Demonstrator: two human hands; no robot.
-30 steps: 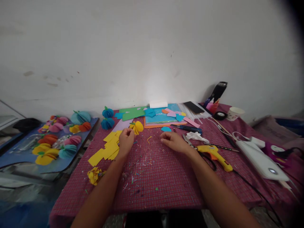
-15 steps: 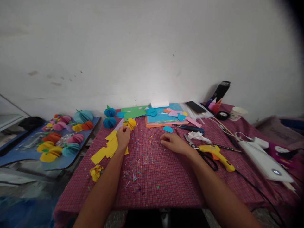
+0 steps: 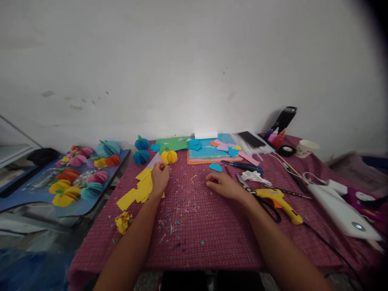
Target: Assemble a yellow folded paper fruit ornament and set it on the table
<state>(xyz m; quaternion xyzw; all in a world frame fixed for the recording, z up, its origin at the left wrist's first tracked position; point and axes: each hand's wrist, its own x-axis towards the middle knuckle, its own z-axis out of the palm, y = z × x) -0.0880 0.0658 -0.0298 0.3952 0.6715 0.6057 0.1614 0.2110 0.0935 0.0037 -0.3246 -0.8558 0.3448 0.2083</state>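
Observation:
My left hand (image 3: pixel 160 178) is just in front of a yellow folded-paper pumpkin (image 3: pixel 169 156), with loosely bent fingers and nothing visible in them. Under and beside that wrist lie several yellow paper pieces (image 3: pixel 127 199). My right hand (image 3: pixel 222 184) hovers low over the tablecloth, fingers partly stretched and empty. A blue paper half-circle (image 3: pixel 215 167) lies just beyond it. To its right are scissors (image 3: pixel 268 210) and a yellow glue gun (image 3: pixel 280 204). Small paper scraps (image 3: pixel 182 208) are scattered between the hands.
Two blue paper pumpkins (image 3: pixel 141 157) stand at the back left. Coloured sheets (image 3: pixel 209 151) lie by the wall. On the right are a phone (image 3: pixel 252 139), black bottle (image 3: pixel 286 118), paper cup (image 3: pixel 306 148) and white power bank (image 3: pixel 342 210). A blue side table (image 3: pixel 100 198) holds several paper pumpkins.
My left hand has drawn back slightly from the yellow paper pumpkin, which now shows whole and apart from the fingers. My right hand has barely moved; the view has shifted slightly.

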